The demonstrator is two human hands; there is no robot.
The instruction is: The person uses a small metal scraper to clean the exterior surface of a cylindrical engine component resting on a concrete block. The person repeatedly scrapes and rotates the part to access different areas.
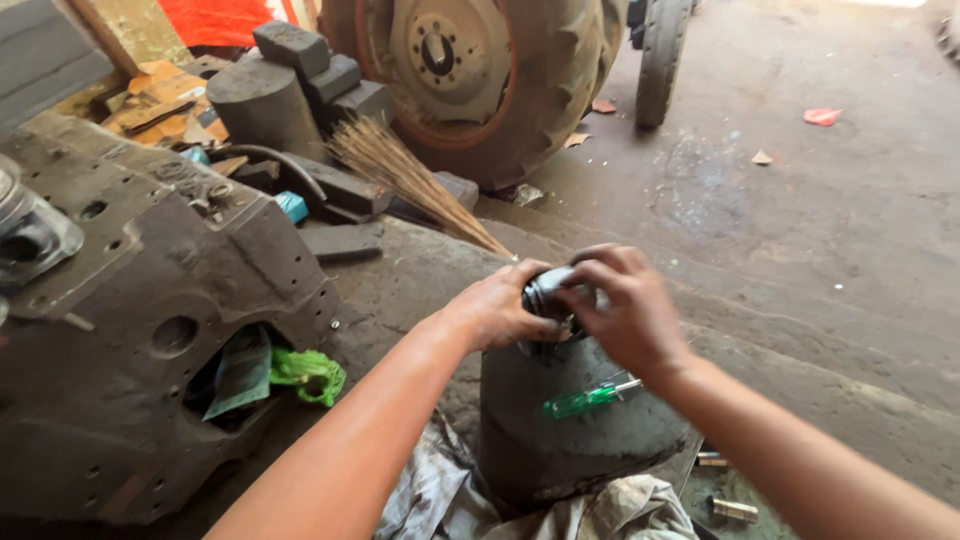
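To the right of the dark round metal block (580, 430) the bare concrete floor (800, 230) lies open, with only scraps of red litter (822, 116) far off. On the block's top a green-handled screwdriver (585, 400) takes up part of the surface. To the left the big greasy cast-iron housing (150, 300) walls off the way, and ahead the straw broom (410, 180) and large tractor tyre (490, 80) close it.
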